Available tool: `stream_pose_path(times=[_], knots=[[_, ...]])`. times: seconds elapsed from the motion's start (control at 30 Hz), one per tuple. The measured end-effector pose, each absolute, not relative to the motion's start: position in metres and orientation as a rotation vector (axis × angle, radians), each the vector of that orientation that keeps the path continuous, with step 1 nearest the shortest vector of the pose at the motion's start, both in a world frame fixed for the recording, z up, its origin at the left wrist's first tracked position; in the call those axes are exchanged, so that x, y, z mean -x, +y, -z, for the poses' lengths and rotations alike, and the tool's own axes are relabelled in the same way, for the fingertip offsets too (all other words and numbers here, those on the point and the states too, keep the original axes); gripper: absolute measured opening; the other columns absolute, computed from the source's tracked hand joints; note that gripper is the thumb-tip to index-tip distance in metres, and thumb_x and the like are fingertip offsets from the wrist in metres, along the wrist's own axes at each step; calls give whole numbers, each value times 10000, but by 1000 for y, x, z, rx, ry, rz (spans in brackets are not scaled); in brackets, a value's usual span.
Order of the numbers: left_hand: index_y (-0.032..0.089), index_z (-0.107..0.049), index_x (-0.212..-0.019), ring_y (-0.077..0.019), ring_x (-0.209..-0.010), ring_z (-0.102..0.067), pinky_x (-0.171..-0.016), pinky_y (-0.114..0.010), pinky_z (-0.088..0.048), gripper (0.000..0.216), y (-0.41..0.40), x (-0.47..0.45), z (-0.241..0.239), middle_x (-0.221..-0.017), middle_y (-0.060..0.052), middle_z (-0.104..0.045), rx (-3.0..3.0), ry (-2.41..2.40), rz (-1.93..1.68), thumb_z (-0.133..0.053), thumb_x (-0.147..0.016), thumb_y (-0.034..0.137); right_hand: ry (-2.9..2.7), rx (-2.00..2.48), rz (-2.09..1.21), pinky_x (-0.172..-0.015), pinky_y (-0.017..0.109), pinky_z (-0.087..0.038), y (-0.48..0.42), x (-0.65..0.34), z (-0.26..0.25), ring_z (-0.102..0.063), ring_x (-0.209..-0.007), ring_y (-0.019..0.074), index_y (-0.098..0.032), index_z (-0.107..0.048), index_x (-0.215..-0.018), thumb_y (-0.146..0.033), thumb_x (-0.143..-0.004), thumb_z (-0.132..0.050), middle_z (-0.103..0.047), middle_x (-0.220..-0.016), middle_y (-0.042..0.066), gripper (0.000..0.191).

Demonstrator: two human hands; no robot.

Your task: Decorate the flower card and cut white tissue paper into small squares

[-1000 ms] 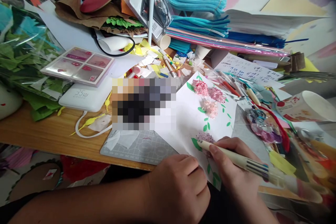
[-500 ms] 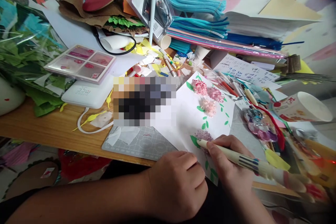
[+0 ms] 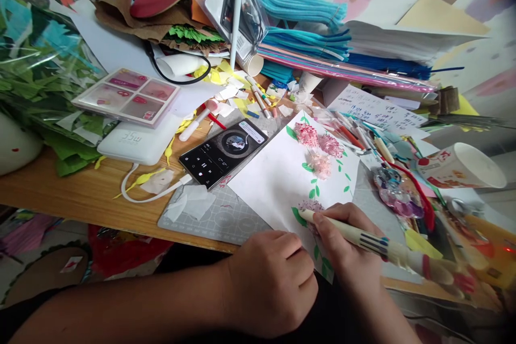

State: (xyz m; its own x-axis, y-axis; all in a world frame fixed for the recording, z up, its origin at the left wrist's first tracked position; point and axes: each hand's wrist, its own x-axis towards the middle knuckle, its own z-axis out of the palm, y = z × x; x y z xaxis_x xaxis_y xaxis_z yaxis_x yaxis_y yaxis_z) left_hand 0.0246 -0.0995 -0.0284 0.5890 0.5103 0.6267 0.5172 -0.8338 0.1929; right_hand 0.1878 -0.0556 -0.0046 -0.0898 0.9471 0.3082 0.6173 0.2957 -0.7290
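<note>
The right hand [image 3: 349, 247] grips a cream multicolour pen [image 3: 355, 234] between thumb and fingers, its tip at the purple flower [image 3: 311, 206], beside the large green leaf [image 3: 298, 217]; whether it touches is hard to tell. Over the last second the tip has barely moved, edging slightly towards the leaf while the view drifts a little, so the work seems to be staying on this one spot. The left hand [image 3: 272, 282] remains curled into a fist near the lower edge of the white sheet [image 3: 258, 185]; its inside is hidden, so I cannot tell whether it holds anything. Higher on the sheet are three pink flowers [image 3: 318, 148] with green leaves around them. The sheet lies over a grey cutting mat [image 3: 226, 220] on the desk [image 3: 80, 193]. Farther out, a smartphone [image 3: 226, 151] sits just beside the sheet, then a white power bank [image 3: 133, 142], bundled blue pipe cleaners [image 3: 298, 0] and a printed paper cup [image 3: 439, 169].
</note>
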Motion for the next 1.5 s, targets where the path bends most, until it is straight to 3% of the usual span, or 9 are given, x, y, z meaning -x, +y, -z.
stream_pose_path(times=[0.23,0.5,0.67,0.77,0.87,1.07,1.4,1.5], knots=[[165,-556,-623,-173,-622,-493,-521,-314,-416,166,-99,-24,28,-624,-16,-515,2806,-890,1079,-586,-781,127,-1522,1184,-685,-487,277,-413,-57,-194,13,-540,-519,145,-209,-598,-642,-242,-754,-710,-594,-573,-27,163],[159,-583,-620,-170,-629,-495,-547,-309,-446,204,-100,-26,28,-613,-22,-532,2765,-938,1124,-544,-812,106,-1730,1362,-628,-452,245,-409,-55,-188,5,-538,-488,126,-182,-635,-661,-285,-760,-709,-623,-571,-11,161],[163,-576,-619,-167,-638,-503,-543,-300,-446,220,-100,-25,25,-611,-20,-538,2766,-940,1083,-527,-828,112,-1564,1214,-682,-467,247,-388,-54,-190,8,-516,-504,120,-199,-598,-624,-238,-745,-699,-571,-556,-33,162],[164,-574,-629,-171,-642,-507,-533,-299,-425,209,-100,-25,24,-614,-17,-535,2749,-934,1080,-534,-830,123,-1346,1071,-695,-492,274,-428,-56,-198,9,-557,-527,135,-219,-618,-789,-294,-794,-635,-605,-661,-23,77],[161,-592,-662,-174,-654,-512,-540,-300,-418,178,-100,-25,24,-641,-19,-553,2732,-949,1065,-547,-832,131,-1292,1040,-841,-497,300,-452,-62,-213,9,-595,-529,158,-215,-632,-907,-315,-794,-645,-660,-712,8,152],[170,-612,-704,-176,-668,-507,-563,-317,-418,159,-101,-27,22,-691,-17,-584,2758,-979,969,-548,-844,129,-1604,1290,-871,-460,259,-404,-82,-235,12,-536,-506,130,-205,-541,-693,-247,-729,-729,-588,-605,-27,196],[155,-630,-710,-176,-696,-519,-553,-304,-422,119,-102,-29,27,-679,-8,-587,2716,-972,1068,-606,-812,97,-1989,1183,-432,-435,235,-410,-84,-225,3,-559,-459,112,-216,-517,-694,-198,-774,-674,-585,-550,-47,177],[159,-604,-671,-163,-663,-497,-537,-297,-412,148,-101,-29,26,-644,1,-558,2737,-975,1066,-615,-802,90,-2041,1094,-444,-437,234,-431,-84,-226,2,-593,-473,121,-216,-529,-696,-181,-770,-663,-611,-571,-33,157]])
